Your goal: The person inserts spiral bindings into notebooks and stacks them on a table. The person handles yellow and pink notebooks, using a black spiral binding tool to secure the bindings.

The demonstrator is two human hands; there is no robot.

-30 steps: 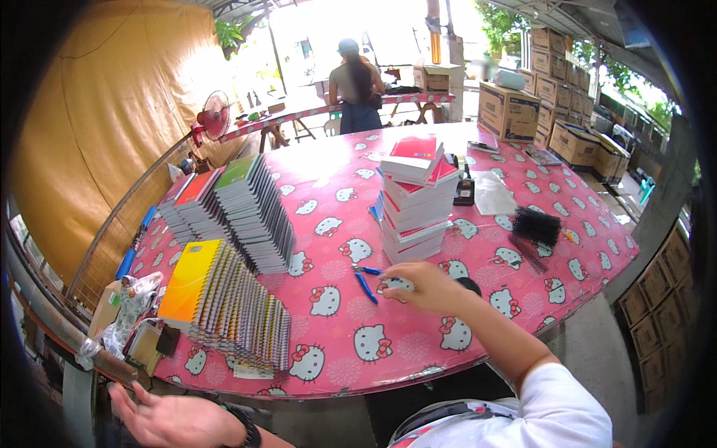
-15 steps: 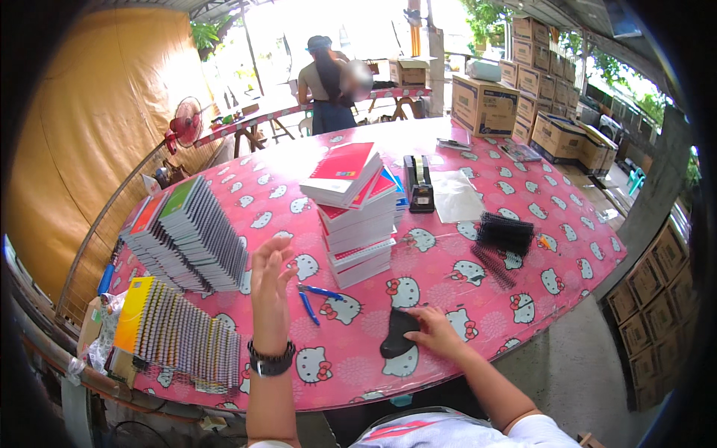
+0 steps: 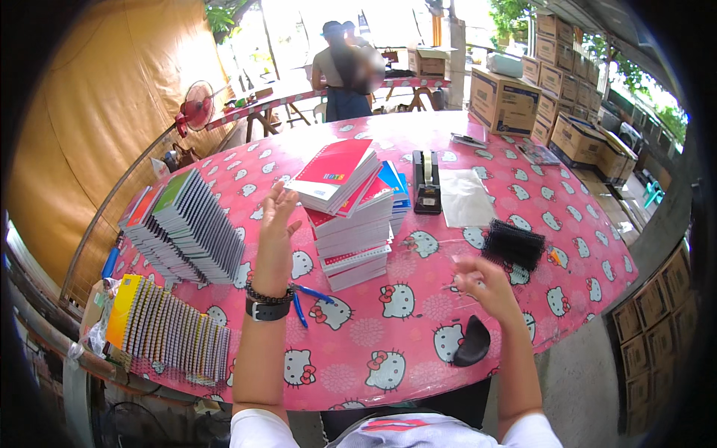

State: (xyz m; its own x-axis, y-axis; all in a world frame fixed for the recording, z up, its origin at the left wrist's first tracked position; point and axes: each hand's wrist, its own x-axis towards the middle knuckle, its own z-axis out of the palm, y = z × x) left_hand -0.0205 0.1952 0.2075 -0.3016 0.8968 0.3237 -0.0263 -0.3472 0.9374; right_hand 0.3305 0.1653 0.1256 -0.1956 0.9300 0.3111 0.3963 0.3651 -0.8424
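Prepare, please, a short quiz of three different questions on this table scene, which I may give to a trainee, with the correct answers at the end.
1. True or false: the black tape dispenser stands to the right of the tall stack.
2. Multiple choice: which cover colour is on top of the tall stack? A) green B) red C) yellow
3. Short answer: which of the person's hands is nearer to the black coils?

Key:
1. True.
2. B) red.
3. The right hand.
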